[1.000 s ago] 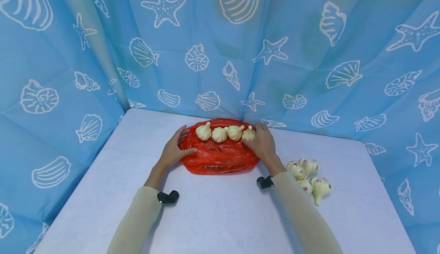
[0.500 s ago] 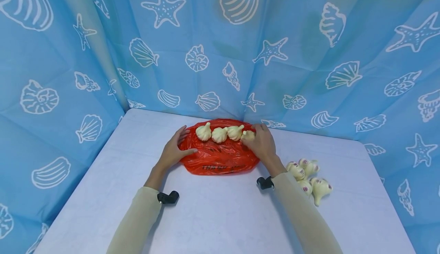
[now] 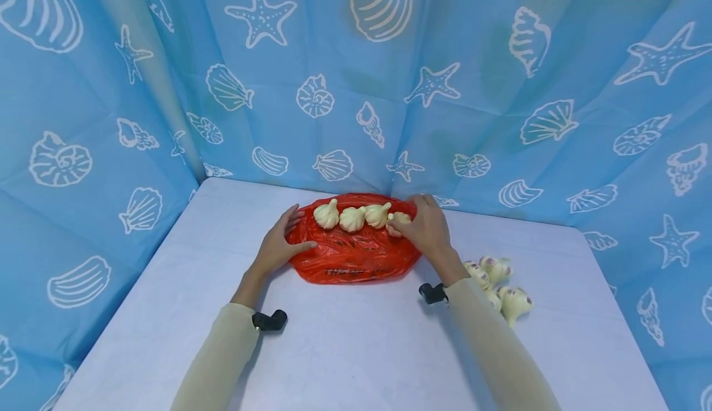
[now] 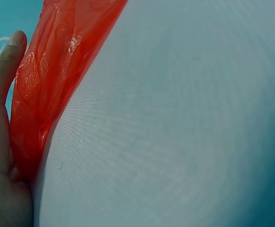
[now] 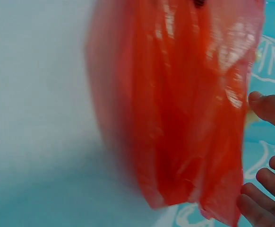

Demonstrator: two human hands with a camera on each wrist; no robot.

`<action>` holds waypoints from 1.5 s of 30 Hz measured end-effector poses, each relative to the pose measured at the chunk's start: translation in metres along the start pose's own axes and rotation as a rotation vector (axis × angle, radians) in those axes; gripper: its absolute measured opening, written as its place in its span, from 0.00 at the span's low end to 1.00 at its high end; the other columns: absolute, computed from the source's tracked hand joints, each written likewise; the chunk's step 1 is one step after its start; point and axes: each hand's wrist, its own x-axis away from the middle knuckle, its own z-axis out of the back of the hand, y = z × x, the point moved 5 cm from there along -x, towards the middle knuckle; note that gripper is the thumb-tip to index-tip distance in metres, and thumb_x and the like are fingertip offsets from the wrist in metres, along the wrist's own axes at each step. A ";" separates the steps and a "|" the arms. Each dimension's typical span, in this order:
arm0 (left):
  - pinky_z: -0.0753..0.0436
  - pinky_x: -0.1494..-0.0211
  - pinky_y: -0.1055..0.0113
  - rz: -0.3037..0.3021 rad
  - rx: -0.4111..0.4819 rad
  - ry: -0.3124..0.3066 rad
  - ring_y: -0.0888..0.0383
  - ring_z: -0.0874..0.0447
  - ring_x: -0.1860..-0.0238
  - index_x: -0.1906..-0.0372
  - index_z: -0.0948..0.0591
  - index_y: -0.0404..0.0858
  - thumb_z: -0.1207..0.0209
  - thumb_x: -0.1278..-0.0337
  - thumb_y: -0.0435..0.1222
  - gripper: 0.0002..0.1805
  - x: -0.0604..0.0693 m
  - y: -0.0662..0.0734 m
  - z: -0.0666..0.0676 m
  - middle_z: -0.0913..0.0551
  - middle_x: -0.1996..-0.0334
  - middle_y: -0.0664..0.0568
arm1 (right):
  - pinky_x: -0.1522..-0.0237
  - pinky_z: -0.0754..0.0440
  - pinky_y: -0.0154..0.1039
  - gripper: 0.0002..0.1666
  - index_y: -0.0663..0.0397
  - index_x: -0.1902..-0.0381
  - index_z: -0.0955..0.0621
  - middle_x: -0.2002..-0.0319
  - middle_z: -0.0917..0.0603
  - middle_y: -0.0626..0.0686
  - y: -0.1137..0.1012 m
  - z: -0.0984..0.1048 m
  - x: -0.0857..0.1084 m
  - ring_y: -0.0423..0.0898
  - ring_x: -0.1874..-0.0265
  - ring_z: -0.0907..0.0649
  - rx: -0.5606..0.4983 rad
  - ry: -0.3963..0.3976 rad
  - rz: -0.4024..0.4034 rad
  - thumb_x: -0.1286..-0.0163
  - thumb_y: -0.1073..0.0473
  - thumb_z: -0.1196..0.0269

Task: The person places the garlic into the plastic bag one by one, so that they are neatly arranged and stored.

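A red plastic bag (image 3: 356, 250) with black print lies near the back of the table. Along its top sit garlic bulbs in a row: one on the left (image 3: 326, 214), two in the middle (image 3: 351, 219) (image 3: 377, 215), and one on the right (image 3: 401, 218), its stem leaning left. My left hand (image 3: 278, 243) rests against the bag's left end, thumb and fingers spread. With my right hand (image 3: 429, 228), I hold the rightmost bulb, thumb across its front. The right wrist view shows my other right fingers (image 5: 270, 187) beside the bag's edge; the bulb is mostly hidden there.
Several purple-marked garlic bulbs (image 3: 514, 303) lie in a cluster on the white table (image 3: 356, 349), beside my right forearm. A blue curtain (image 3: 356, 77) with white shell and starfish prints hangs behind the table and along both sides.
The rightmost bulb has turned under my right hand: its stem stood up and now leans left. My left hand stays at the bag's left end. The head view has shifted slightly.
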 end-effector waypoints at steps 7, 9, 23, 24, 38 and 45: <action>0.25 0.39 0.47 0.014 0.007 -0.007 0.49 0.37 0.30 0.24 0.45 0.51 0.25 0.62 0.53 0.58 0.001 -0.002 -0.001 0.33 0.31 0.53 | 0.55 0.16 0.53 0.39 0.58 0.43 0.24 0.44 0.24 0.58 0.003 0.019 0.002 0.56 0.47 0.25 0.002 0.035 0.010 0.48 0.46 0.24; 0.25 0.39 0.47 0.014 0.008 -0.007 0.49 0.37 0.30 0.24 0.45 0.51 0.25 0.62 0.54 0.59 0.001 -0.002 -0.001 0.33 0.31 0.52 | 0.55 0.16 0.53 0.39 0.59 0.43 0.24 0.44 0.24 0.58 0.007 0.025 0.003 0.56 0.48 0.24 0.003 0.046 0.010 0.49 0.47 0.23; 0.26 0.38 0.47 0.002 0.001 -0.005 0.49 0.37 0.30 0.24 0.45 0.53 0.25 0.62 0.55 0.58 -0.001 -0.004 -0.002 0.33 0.31 0.53 | 0.55 0.16 0.54 0.40 0.58 0.41 0.25 0.46 0.24 0.59 0.057 0.065 0.014 0.56 0.50 0.23 0.063 0.086 -0.054 0.49 0.50 0.23; 0.26 0.38 0.47 0.004 0.001 -0.006 0.49 0.37 0.30 0.24 0.45 0.52 0.25 0.62 0.55 0.58 -0.001 -0.004 -0.002 0.33 0.31 0.53 | 0.55 0.16 0.55 0.40 0.58 0.41 0.25 0.46 0.24 0.59 0.060 0.067 0.015 0.56 0.50 0.23 0.065 0.087 -0.059 0.49 0.49 0.23; 0.27 0.37 0.47 0.013 -0.006 -0.010 0.49 0.38 0.30 0.24 0.45 0.51 0.25 0.61 0.54 0.58 0.002 0.000 0.000 0.33 0.31 0.52 | 0.52 0.20 0.59 0.36 0.62 0.44 0.25 0.49 0.21 0.63 0.094 0.098 0.040 0.61 0.49 0.24 0.110 0.090 -0.088 0.44 0.48 0.26; 0.28 0.36 0.48 0.009 -0.003 -0.014 0.50 0.38 0.30 0.24 0.45 0.55 0.26 0.60 0.54 0.57 0.002 0.002 0.000 0.34 0.31 0.53 | 0.51 0.20 0.60 0.32 0.63 0.46 0.24 0.49 0.22 0.65 0.102 0.112 0.052 0.62 0.50 0.23 0.111 0.035 -0.022 0.43 0.52 0.26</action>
